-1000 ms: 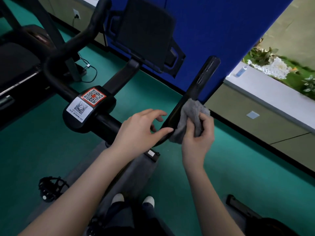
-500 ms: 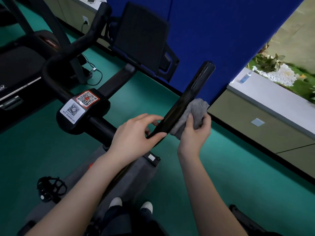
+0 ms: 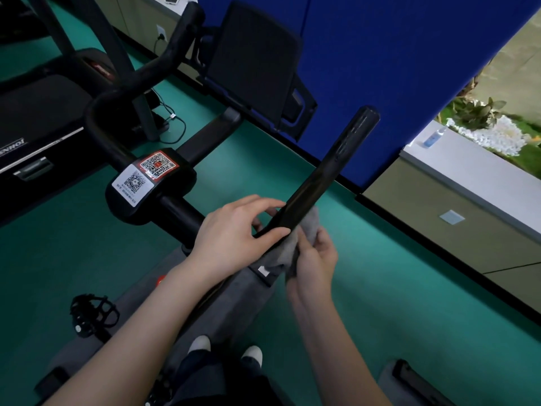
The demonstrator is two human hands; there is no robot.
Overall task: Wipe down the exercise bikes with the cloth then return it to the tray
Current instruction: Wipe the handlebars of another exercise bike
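A black exercise bike stands in front of me, its right handlebar (image 3: 328, 171) slanting up to the right. A grey cloth (image 3: 295, 244) is wrapped against the lower end of that bar. My right hand (image 3: 314, 259) grips the cloth from below and to the right of the bar. My left hand (image 3: 234, 230) holds the bar's lower end, thumb on top and fingers curled behind it. The bike's centre block carries two QR stickers (image 3: 146, 174). No tray is in view.
The bike's dark screen (image 3: 251, 63) rises before a blue partition (image 3: 380, 68). A treadmill (image 3: 38, 121) stands at the left, a pedal (image 3: 90, 315) lower left. A white ledge (image 3: 474, 183) with a small blue bottle (image 3: 433, 139) runs along the right. My feet stand on a grey mat (image 3: 251, 291).
My right hand has slid the cloth down the right handlebar, from its middle to its lower end beside my left hand. The left hand has kept its hold.
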